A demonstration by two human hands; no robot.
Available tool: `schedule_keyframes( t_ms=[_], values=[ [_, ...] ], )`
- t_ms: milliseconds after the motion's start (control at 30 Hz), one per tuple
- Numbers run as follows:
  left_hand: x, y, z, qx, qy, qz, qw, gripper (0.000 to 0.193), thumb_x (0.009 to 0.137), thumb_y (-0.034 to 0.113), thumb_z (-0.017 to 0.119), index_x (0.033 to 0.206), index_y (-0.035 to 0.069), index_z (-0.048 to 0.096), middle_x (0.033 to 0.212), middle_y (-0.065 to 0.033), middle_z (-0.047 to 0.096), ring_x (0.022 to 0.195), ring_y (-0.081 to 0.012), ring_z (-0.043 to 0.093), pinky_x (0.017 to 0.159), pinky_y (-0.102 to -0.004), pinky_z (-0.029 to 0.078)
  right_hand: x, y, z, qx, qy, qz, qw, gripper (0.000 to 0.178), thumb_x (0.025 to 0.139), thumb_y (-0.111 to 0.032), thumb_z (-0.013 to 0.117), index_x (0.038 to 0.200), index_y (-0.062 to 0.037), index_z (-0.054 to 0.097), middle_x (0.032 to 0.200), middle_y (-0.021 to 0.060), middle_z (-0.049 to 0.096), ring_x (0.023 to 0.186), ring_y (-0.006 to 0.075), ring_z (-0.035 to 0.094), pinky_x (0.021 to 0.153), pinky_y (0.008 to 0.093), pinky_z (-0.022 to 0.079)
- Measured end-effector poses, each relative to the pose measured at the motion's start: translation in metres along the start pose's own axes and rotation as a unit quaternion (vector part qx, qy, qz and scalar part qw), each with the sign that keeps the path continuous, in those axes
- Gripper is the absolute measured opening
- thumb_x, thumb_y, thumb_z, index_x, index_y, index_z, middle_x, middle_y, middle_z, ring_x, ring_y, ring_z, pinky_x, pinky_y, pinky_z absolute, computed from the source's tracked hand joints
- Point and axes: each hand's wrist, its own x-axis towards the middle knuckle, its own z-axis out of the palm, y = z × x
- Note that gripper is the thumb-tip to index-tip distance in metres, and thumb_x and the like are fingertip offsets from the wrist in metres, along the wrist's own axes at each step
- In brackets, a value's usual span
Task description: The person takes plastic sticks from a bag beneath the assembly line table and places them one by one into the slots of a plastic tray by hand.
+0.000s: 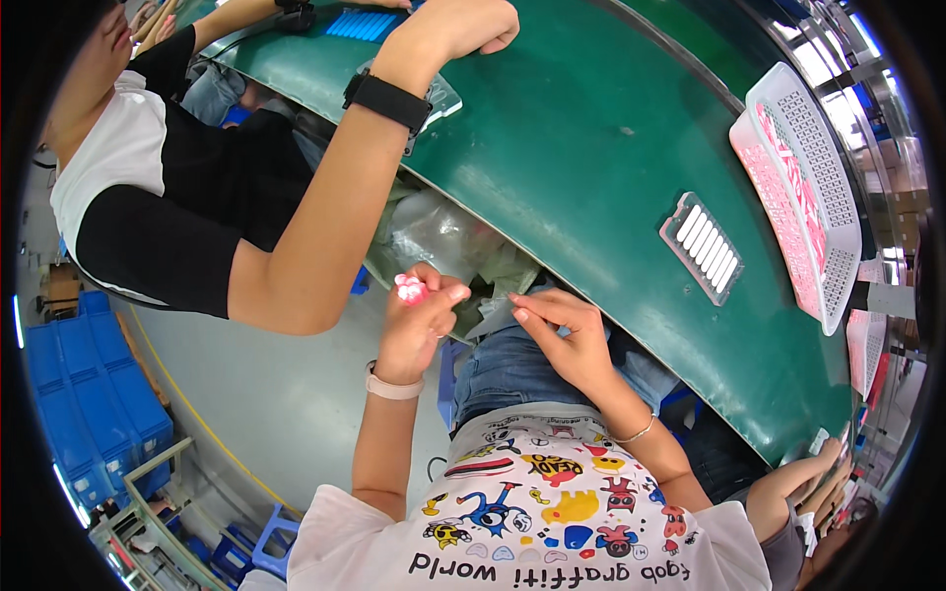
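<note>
My left hand [418,325] is closed around several small pink-and-white pieces [410,289], which stick out between thumb and fingers. What kind of pieces they are is too small to make out. To its right, in front of the table edge, my right hand [570,340] has thumb and forefinger pinched together. A thin, clear scrap of film [491,317] shows by those fingertips, though whether they grip it I cannot tell. Both hands are above my lap, apart from each other. Beyond them, a clear plastic bag [434,236] lies in a greenish liner below the table edge.
On the green table [552,148] rests a grey tray [724,286] with a row of white sticks. A white basket [838,197] of pink pieces stands at the far right. A co-worker's arm [345,187] reaches over the table at left, near a blue slotted piece [363,25].
</note>
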Motion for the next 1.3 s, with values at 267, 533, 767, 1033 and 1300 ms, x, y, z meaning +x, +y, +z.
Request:
schedule_keyframes(
  t_ms=[267, 533, 767, 1033, 1300],
  values=[
    [-0.005, -0.009, 0.003, 0.164, -0.030, -0.062, 0.984, 0.024, 0.090, 0.017, 0.061, 0.105, -0.001, 0.060, 0.063, 0.0010, 0.053, 0.044, -0.0019, 0.031, 0.041, -0.0206, 0.023, 0.002, -0.007, 0.001, 0.011, -0.023, 0.043, 0.999, 0.023, 0.084, -0.004, 0.064, 0.107, -0.0023, 0.068, 0.087, 0.0104, 0.066, 0.069, 0.0152, 0.058, 0.061, 0.0262, 0.046],
    [0.002, -0.019, 0.000, 0.131, -0.004, -0.011, 0.991, 0.013, 0.088, 0.011, 0.061, 0.089, -0.001, 0.063, 0.054, 0.0058, 0.041, 0.045, -0.0030, 0.029, 0.042, -0.0225, 0.022, -0.004, 0.006, 0.002, -0.032, -0.016, -0.022, 0.999, 0.024, 0.083, -0.004, 0.064, 0.107, 0.0005, 0.066, 0.091, 0.0142, 0.066, 0.077, 0.0225, 0.064, 0.069, 0.0290, 0.050],
    [0.059, -0.044, -0.062, 0.475, 0.086, 0.125, 0.867, 0.019, 0.081, 0.016, 0.071, 0.078, -0.003, 0.070, 0.064, -0.0004, 0.061, 0.056, -0.0092, 0.052, 0.052, -0.0254, 0.040, -0.026, -0.027, -0.029, -0.110, -0.048, -0.055, 0.991, 0.013, 0.081, -0.004, 0.067, 0.092, 0.0019, 0.067, 0.085, 0.0130, 0.066, 0.072, 0.0252, 0.064, 0.066, 0.0326, 0.052],
    [0.049, -0.023, -0.016, 0.191, -0.088, -0.080, 0.974, 0.019, 0.086, 0.016, 0.067, 0.085, -0.003, 0.064, 0.058, 0.0028, 0.049, 0.048, -0.0030, 0.036, 0.044, -0.0224, 0.027, 0.003, 0.077, 0.024, 0.127, 0.049, 0.168, 0.976, 0.026, 0.087, -0.019, 0.064, 0.108, -0.0027, 0.063, 0.090, 0.0028, 0.065, 0.084, 0.0142, 0.060, 0.071, 0.0266, 0.047],
    [0.049, -0.051, -0.024, 0.337, 0.040, 0.100, 0.935, 0.020, 0.082, 0.012, 0.069, 0.091, -0.005, 0.064, 0.074, -0.0034, 0.062, 0.059, -0.0058, 0.051, 0.054, -0.0212, 0.042, 0.008, 0.065, 0.029, 0.330, -0.083, 0.220, 0.914, 0.034, 0.092, -0.022, 0.059, 0.118, -0.0009, 0.059, 0.102, 0.0056, 0.064, 0.087, 0.0109, 0.057, 0.074, 0.0247, 0.047]
  ],
)
